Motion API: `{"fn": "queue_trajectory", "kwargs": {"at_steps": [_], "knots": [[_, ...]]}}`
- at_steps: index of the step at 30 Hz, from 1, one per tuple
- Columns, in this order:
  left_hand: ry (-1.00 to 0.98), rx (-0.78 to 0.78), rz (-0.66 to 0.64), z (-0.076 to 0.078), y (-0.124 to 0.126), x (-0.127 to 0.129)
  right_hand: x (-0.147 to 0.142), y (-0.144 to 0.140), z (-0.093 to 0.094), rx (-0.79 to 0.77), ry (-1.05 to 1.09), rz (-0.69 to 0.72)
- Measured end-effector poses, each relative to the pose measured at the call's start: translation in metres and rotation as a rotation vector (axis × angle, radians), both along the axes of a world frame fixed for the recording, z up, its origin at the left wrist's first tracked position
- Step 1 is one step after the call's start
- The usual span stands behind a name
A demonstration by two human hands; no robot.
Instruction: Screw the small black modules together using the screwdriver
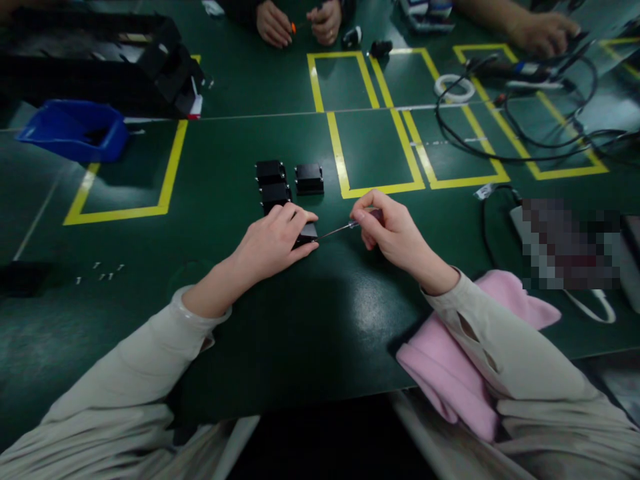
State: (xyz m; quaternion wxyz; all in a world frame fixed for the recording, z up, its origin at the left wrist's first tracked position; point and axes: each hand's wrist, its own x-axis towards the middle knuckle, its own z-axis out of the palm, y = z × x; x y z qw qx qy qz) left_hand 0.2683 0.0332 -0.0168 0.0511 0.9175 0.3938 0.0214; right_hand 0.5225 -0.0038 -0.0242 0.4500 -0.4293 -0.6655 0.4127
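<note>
My left hand (273,240) grips a small black block (307,233) against the green table, its thumb and fingers on either side. In my right hand (387,227) is a screwdriver (345,229), its thin shaft pointing left. The tip meets the right end of the held block, by a small bright spot. Just beyond my left hand lie more black blocks (270,172) of the same kind, with shiny screws at their corners. One of these blocks (309,179) sits a little apart to the right. My left fingers partly cover the held block.
Several loose screws (103,275) lie on the left. A blue bin (75,130) stands by a black rack (100,60). Pink cloth (450,353) lies under my right forearm. Black cables (500,157) and a white ring (454,88) are at the right; other people's hands (300,23) work opposite.
</note>
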Motion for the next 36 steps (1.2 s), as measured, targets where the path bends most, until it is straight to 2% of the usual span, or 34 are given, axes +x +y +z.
{"fn": "queue_trajectory", "kwargs": {"at_steps": [36], "knots": [[-0.003,-0.011,0.0,-0.0014,0.0012,-0.0008,-0.0011,-0.0018,0.0035,-0.027,0.011,-0.02]]}}
